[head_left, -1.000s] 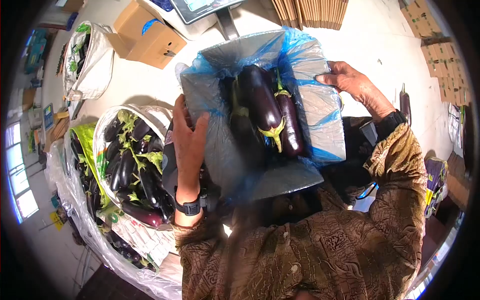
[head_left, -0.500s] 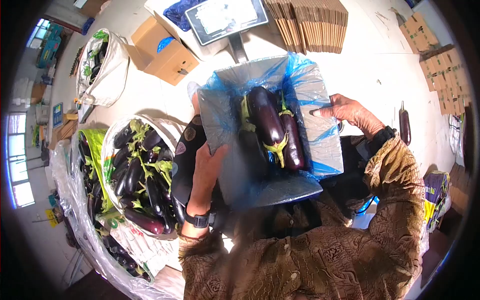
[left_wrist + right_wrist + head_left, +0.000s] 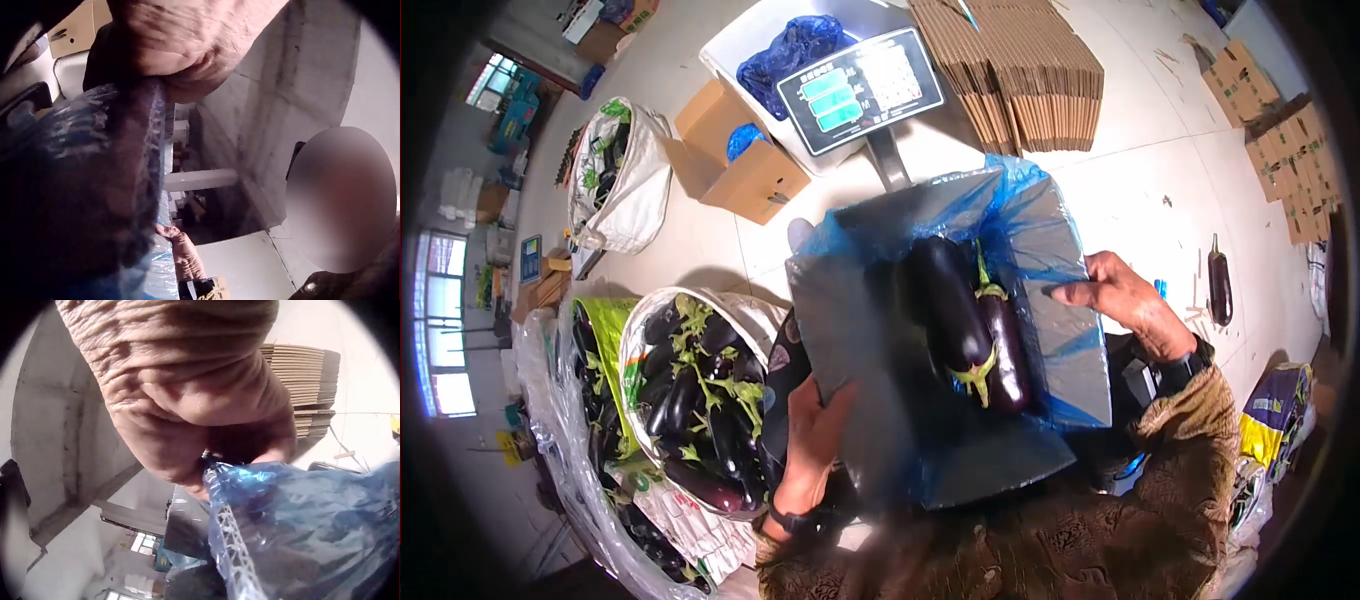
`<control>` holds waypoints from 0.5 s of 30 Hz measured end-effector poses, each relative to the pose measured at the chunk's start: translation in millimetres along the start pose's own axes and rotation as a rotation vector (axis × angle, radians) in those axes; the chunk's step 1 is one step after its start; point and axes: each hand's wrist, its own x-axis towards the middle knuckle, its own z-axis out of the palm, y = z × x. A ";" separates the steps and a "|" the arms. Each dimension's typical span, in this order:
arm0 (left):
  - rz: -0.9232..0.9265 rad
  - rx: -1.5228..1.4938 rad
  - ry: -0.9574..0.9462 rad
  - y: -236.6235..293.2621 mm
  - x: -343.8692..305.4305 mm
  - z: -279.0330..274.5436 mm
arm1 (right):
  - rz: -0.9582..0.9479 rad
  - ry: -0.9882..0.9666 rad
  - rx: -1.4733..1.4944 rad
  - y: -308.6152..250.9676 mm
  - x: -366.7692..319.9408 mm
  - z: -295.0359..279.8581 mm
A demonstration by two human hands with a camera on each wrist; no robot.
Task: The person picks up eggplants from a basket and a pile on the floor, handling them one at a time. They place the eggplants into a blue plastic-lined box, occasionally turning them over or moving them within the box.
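A box lined with blue plastic film is held between both hands in the head view, its flaps spread outward. Inside lie dark eggplants, stems toward the body or away. The left hand grips the box's left flap; in the left wrist view that hand is over the film-covered edge. On the opposite side the right hand pinches the right flap, thumb on the film. The right wrist view shows this hand curled round the film-wrapped edge.
A scale display stands beyond the box, beside stacked flat cartons and an open cardboard box. Sacks of eggplants stand at the left. One eggplant lies on the floor at the right.
The box, hands and surroundings sit lower in the head view, and more of the scale display and cartons shows. Both hands still hold the box.
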 end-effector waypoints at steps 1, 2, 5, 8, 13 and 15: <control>-0.029 0.012 0.013 8.2 -1.7 1.1 | -0.043 0.077 0.062 -2.5 -3.7 3.8; -0.058 0.022 0.025 12.6 -1.4 2.0 | -0.049 0.081 0.065 -2.6 -1.2 0.2; -0.083 0.102 0.067 9.5 4.8 -1.5 | 0.040 0.002 -0.055 -4.0 4.6 -4.1; -0.065 0.185 0.072 8.4 11.9 -2.7 | 0.023 -0.019 0.030 0.1 7.4 -4.2; -0.099 0.270 0.073 12.2 24.1 -0.9 | -0.042 0.037 -0.052 26.9 21.6 -5.0; -0.083 0.293 0.087 11.9 29.6 0.1 | -0.040 0.032 -0.042 26.3 24.5 -5.2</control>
